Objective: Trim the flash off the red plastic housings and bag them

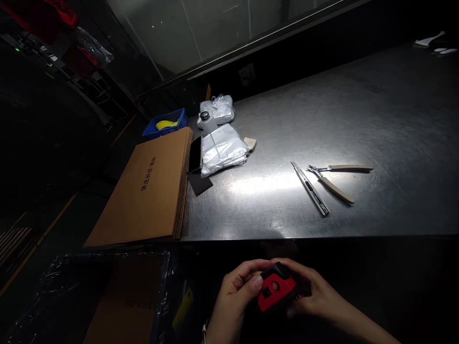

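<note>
Just in front of the table's near edge, a red and black plastic part point(277, 289) with a round hole is held between both hands. My left hand point(238, 296) grips its left side, thumb on the red face. My right hand point(311, 291) wraps round its right end, with some fingers hidden behind or below it. Beyond the hands, on the metal table point(358, 114), lie a utility knife point(310, 189) and a pair of nippers point(335, 179) with spread beige handles.
Flat cardboard point(143, 191) is stacked at the table's left end. Beside it are a bundle of clear plastic bags point(224, 149), a dark phone-like slab point(195, 154), a dispenser bottle point(208, 123) and a blue bin point(148, 130). A plastic-lined container point(167, 277) stands lower left.
</note>
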The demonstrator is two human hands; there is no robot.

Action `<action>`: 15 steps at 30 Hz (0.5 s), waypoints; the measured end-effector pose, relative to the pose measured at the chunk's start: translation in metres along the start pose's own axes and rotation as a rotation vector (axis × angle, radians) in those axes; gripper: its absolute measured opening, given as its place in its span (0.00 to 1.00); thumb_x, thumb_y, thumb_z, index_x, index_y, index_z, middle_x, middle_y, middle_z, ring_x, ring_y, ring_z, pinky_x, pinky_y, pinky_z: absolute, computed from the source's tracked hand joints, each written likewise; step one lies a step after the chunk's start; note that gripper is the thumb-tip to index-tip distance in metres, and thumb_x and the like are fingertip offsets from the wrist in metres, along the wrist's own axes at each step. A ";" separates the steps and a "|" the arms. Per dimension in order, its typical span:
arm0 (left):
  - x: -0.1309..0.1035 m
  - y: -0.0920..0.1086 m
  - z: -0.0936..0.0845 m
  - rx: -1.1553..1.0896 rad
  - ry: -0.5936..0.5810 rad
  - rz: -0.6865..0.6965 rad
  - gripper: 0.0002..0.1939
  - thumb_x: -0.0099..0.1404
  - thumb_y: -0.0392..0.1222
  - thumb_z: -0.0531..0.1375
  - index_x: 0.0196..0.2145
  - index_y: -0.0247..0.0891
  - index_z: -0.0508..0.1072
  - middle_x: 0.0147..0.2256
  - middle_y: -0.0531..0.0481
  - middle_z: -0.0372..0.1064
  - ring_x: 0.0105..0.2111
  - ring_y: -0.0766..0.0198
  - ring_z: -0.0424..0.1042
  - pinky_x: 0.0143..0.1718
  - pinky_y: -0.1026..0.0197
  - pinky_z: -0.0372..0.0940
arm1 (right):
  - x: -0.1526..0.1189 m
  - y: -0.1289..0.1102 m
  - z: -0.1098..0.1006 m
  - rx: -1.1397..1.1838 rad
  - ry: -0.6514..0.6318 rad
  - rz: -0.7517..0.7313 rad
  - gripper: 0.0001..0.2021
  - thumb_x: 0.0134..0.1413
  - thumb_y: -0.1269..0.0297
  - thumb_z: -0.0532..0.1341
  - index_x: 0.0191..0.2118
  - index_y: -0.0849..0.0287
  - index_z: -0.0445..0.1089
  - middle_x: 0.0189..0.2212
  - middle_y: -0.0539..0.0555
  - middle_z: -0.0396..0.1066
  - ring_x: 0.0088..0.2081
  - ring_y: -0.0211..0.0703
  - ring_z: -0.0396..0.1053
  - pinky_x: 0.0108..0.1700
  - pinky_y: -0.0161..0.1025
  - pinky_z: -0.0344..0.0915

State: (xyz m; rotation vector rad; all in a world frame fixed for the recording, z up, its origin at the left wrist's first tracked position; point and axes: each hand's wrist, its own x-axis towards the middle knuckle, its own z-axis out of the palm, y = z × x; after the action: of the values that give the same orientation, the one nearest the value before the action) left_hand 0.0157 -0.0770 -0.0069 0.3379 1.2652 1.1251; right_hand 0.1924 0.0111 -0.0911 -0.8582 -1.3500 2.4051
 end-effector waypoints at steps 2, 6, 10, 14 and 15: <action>0.001 -0.002 0.000 0.014 -0.009 0.015 0.14 0.64 0.47 0.66 0.45 0.40 0.81 0.40 0.45 0.79 0.39 0.59 0.74 0.47 0.58 0.65 | 0.001 0.004 -0.001 0.000 -0.004 -0.005 0.36 0.31 0.66 0.76 0.53 0.53 0.74 0.48 0.54 0.76 0.52 0.57 0.72 0.55 0.49 0.68; 0.003 -0.008 -0.003 0.095 0.027 0.064 0.13 0.65 0.49 0.65 0.45 0.43 0.81 0.42 0.46 0.79 0.42 0.58 0.74 0.47 0.58 0.65 | 0.002 0.011 -0.002 -0.011 0.006 -0.014 0.36 0.31 0.66 0.77 0.54 0.53 0.73 0.48 0.54 0.76 0.51 0.56 0.72 0.55 0.48 0.67; 0.000 -0.007 -0.003 0.120 0.054 0.065 0.13 0.66 0.49 0.64 0.46 0.44 0.82 0.49 0.45 0.78 0.48 0.53 0.73 0.53 0.55 0.63 | 0.003 0.015 -0.003 -0.011 0.009 -0.019 0.36 0.31 0.65 0.77 0.53 0.53 0.74 0.46 0.54 0.76 0.50 0.56 0.73 0.54 0.48 0.69; -0.004 -0.001 0.003 0.050 0.036 0.005 0.14 0.66 0.48 0.63 0.46 0.42 0.81 0.45 0.45 0.79 0.45 0.55 0.74 0.50 0.56 0.64 | 0.004 0.019 -0.005 -0.021 0.021 -0.018 0.37 0.29 0.66 0.78 0.53 0.53 0.74 0.48 0.54 0.76 0.51 0.57 0.73 0.55 0.48 0.68; -0.004 0.001 0.004 0.030 0.028 -0.006 0.14 0.67 0.48 0.63 0.46 0.41 0.81 0.44 0.45 0.79 0.44 0.55 0.74 0.49 0.56 0.64 | 0.004 0.020 -0.005 -0.025 0.027 -0.019 0.37 0.29 0.66 0.78 0.53 0.52 0.74 0.48 0.54 0.76 0.52 0.57 0.73 0.55 0.49 0.68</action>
State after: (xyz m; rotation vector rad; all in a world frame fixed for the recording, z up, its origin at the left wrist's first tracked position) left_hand 0.0192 -0.0782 -0.0025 0.3415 1.3079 1.1106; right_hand 0.1939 0.0056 -0.1111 -0.8768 -1.3748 2.3592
